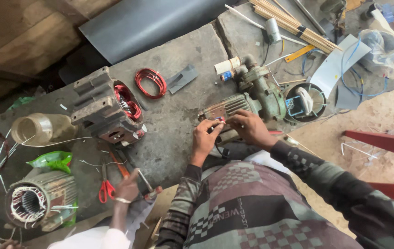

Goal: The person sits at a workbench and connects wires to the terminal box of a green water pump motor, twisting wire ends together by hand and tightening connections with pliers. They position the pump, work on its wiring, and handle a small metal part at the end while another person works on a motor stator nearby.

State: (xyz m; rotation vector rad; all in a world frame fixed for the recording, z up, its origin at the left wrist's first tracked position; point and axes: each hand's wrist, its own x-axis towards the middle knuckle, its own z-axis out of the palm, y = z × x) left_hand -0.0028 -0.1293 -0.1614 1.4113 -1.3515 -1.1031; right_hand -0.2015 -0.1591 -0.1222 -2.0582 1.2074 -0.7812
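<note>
A green water pump (256, 94) with a ribbed motor body lies on the stone slab (178, 115). Both my hands work at its near end, where a small red part shows. My left hand (204, 137) pinches thin wiring there, fingers closed. My right hand (250, 128) curls over the same spot, fingertips touching the wiring opposite my left. A black wire (218, 150) loops down below my hands. What lies exactly between my fingertips is hidden.
A rusty motor housing (107, 108) with red windings lies left of a red wire coil (151, 83). Another person's hand (127, 186) holds a tool by red scissors (106, 188). Also here: a stator (33, 203), a plastic jar (35, 129), a stick bundle (293, 23), a round fan cover (305, 101).
</note>
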